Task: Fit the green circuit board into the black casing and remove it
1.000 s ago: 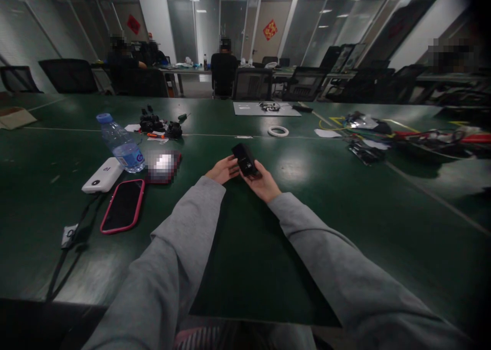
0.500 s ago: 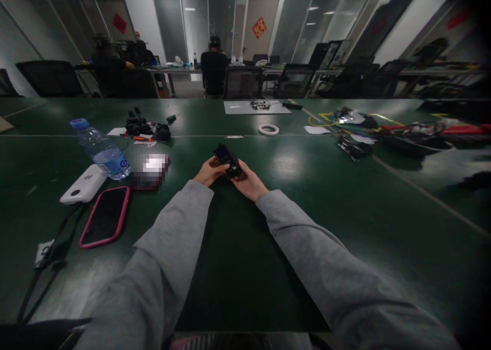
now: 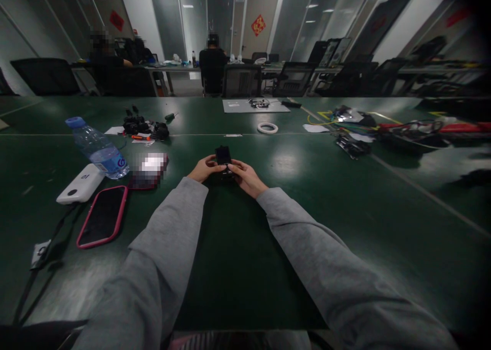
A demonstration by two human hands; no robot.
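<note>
A small black boxy device (image 3: pixel 223 155) is held between both hands above the green table (image 3: pixel 245 268). Its flat dark panel faces up and toward me at the far side, and its lower part is partly covered by fingers. My left hand (image 3: pixel 202 170) is closed on the left side of the device. From the right, my right hand (image 3: pixel 248 179) grips it, with the thumb across the near part. What exactly the device is, I cannot make out.
To the left are a tilted water bottle (image 3: pixel 102 153), a white power bank (image 3: pixel 79 185) with a cable and a red-cased phone (image 3: pixel 103 217). A tape roll (image 3: pixel 267 128) lies beyond my hands. Tangled cables (image 3: pixel 349 119) lie at right. People sit at the far desks.
The black device has turned from a slanted pose to face me more squarely. My right thumb has moved onto its near part, and my left hand has shifted slightly left.
</note>
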